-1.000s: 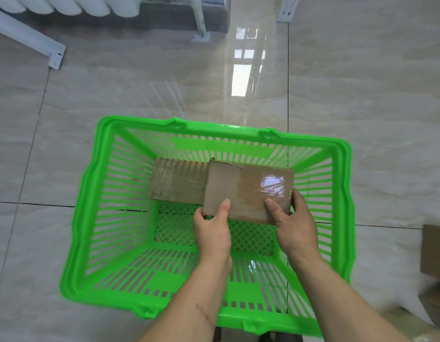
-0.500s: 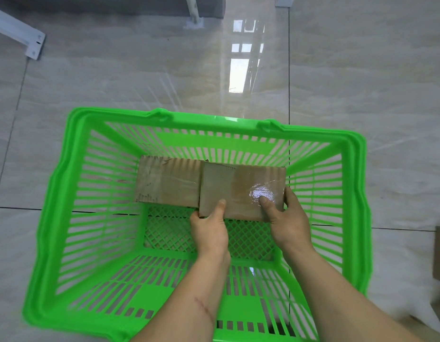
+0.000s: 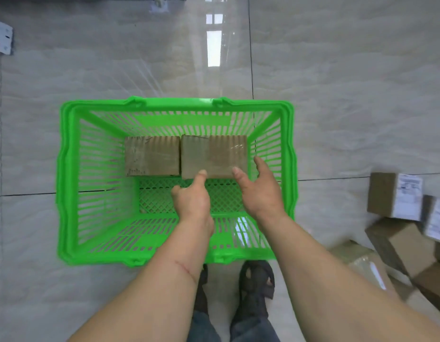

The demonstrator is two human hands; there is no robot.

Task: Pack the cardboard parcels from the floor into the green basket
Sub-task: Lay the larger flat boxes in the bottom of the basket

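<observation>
**Two parcels down in basket, hands at the near edge**

Grip: both hands loose, holding nothing. Left hand (image 3: 193, 197) hangs over the basket floor, fingers relaxed, thumb tip at the near edge of the right-hand parcel (image 3: 214, 156); whether it actually touches I cannot tell. Right hand (image 3: 259, 191) spread wide, thumb tip at that parcel's near right corner, fingers fanned out beside its right end, not curled round it.

Green basket (image 3: 66, 183) sits on the tiled floor (image 3: 349, 95), long side toward the person. Right-hand parcel lies flat on the basket bottom against the far wall. Left-hand parcel (image 3: 152, 156) lies flat just beside it, the two end to end and touching or nearly so. Near half of the basket's lattice bottom shows bare.

Loose parcels (image 3: 396, 196) piled on the floor to the right, well apart from the basket, some with white labels. Dark shoes (image 3: 257, 277) at the basket's near rim.
</observation>
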